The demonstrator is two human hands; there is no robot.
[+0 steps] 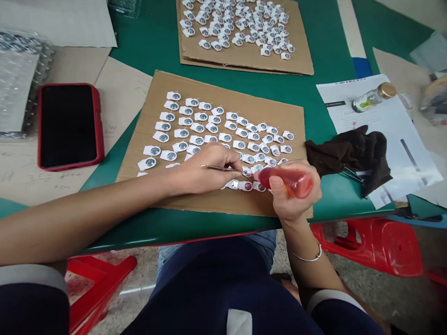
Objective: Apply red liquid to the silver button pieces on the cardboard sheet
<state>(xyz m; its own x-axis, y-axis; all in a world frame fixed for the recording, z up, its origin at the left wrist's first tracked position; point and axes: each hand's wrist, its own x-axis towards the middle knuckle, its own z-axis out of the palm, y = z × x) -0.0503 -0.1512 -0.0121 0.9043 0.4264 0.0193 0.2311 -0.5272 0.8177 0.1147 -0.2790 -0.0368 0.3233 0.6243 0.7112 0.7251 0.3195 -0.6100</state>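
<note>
The near brown card (279, 111) lies flat on the green bench (139, 46). Lots of little white tags with shiny round bits (166, 117) sit on it in rows. The left hand (200, 174) is over the card's near part, its fingers pinched on a thin metal tool (220, 168). The right hand (296, 197) is over the card's near right part, its fingers wrapped round a squeezy bottle of red stuff (288, 181). The bottle is tipped over, nose by one tag (246, 171), and the tool's tip is close too. So this looks like the close-up part, bottle and tool at one tag. It calls for a steady nose and a soft squeeze. A dark cloth (352, 149) lies right of the card, and a red-edged phone (68, 125) lies left of it.
</note>
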